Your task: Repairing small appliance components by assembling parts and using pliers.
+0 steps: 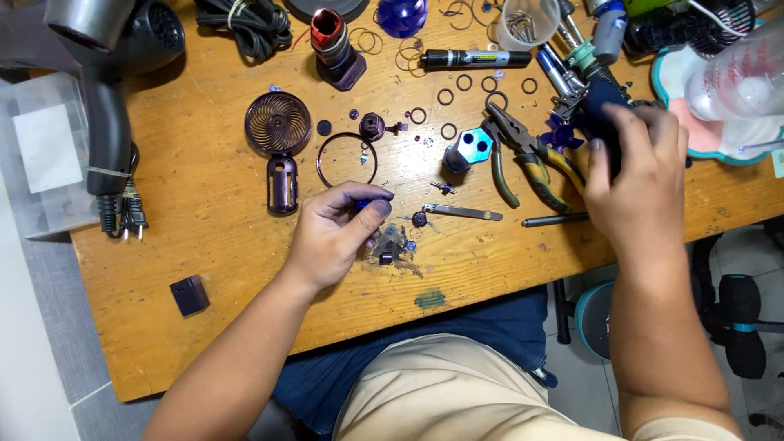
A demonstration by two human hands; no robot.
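Bare hands pinch a small blue piece point(362, 203) over scuffed wood.

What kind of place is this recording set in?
Most likely a home hobby or small-repair bench. A scarred wooden table carries pliers, loose rings and a dismantled purple fan grille, while the left hand pinches a small blue part.

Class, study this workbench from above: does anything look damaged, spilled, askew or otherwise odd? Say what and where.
A dark stain with small debris marks the wooden table beside the left hand, and a greenish smear sits near the front edge. A small purple fan lies in pieces: its grille and ring are apart. The right hand grips a dark part.
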